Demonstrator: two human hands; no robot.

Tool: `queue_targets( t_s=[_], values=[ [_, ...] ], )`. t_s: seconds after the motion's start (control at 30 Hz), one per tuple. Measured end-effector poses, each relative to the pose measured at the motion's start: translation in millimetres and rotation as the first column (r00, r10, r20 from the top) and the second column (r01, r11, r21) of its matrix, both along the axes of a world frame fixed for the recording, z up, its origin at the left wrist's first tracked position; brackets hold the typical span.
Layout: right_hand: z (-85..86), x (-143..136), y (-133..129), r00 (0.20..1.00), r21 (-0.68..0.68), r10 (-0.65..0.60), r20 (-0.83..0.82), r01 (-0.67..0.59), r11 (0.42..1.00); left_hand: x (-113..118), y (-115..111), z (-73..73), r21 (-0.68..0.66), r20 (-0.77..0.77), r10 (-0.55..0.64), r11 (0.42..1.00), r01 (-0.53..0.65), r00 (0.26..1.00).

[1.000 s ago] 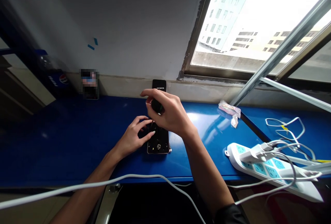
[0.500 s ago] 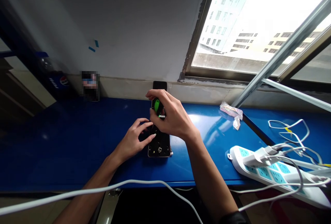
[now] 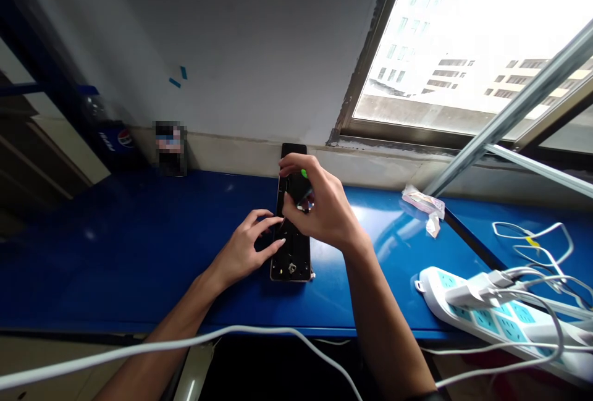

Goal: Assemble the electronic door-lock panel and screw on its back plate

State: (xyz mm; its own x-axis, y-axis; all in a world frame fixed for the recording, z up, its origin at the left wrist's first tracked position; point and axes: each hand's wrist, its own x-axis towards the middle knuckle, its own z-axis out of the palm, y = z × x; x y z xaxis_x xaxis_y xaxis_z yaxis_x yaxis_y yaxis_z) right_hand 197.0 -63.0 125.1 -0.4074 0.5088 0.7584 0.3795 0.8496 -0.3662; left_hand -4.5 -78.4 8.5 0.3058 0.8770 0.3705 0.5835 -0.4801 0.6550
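A black smartphone with its inner side exposed lies lengthwise on the blue table, small metal parts showing near its lower end. My left hand rests at its left edge, thumb and forefinger spread apart, their tips on the phone. Over the phone's upper half arches my right hand, its fingers curled. A bit of a green-handled tool shows beneath those fingers; most of it is hidden, its tip included. A dark flat piece sticks out beyond the hand, against the wall.
A white power strip with plugs and tangled cables lies at right. A white cable crosses in front of the table edge. Crumpled wrapping sits near the window. A Pepsi bottle and a blurred-out item stand at back left.
The view has shifted slightly. My right fingers have turned over the green handle, which now shows far less. My left hand stays at the phone's edge.
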Motion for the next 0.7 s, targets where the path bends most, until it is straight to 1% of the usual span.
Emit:
queue_targets(
  t_s=[0.2, 0.3, 0.4, 0.47, 0.6, 0.7],
  values=[
    [0.2, 2.4, -0.5, 0.999, 0.012, -0.041, 0.003, 0.041, 0.999, 0.5, -0.6, -0.2, 0.033, -0.011, 0.008, 0.999, -0.008, 1.000],
    [0.1, 3.4, -0.8, 1.000, 0.020, -0.015, 0.016, 0.014, 1.000, 0.3, -0.8, -1.4, 0.035, -0.021, 0.011, 0.999, -0.011, 1.000],
    [-0.5, 3.8, -1.7, 0.999, 0.020, -0.030, 0.028, 0.029, 0.999, 0.3, -1.8, -1.4, 0.029, -0.019, 0.009, 1.000, -0.009, 1.000],
    [-1.4, 3.6, -2.2, 0.999, 0.012, -0.038, 0.021, 0.038, 0.999, 0.4, -2.2, -0.9, 0.030, -0.012, 0.004, 1.000, -0.004, 1.000],
    [-2.2, 3.2, -2.9, 1.000, -0.014, 0.009, -0.002, -0.009, 1.000, 0.1, -2.2, 0.0, 0.028, -0.008, -0.003, 1.000, 0.003, 1.000],
    [-1.8, 3.8, -2.9, 1.000, -0.031, -0.004, -0.009, 0.004, 1.000, 0.0, -2.4, 0.3, 0.037, -0.011, 0.008, 0.999, -0.008, 1.000]
  ],
)
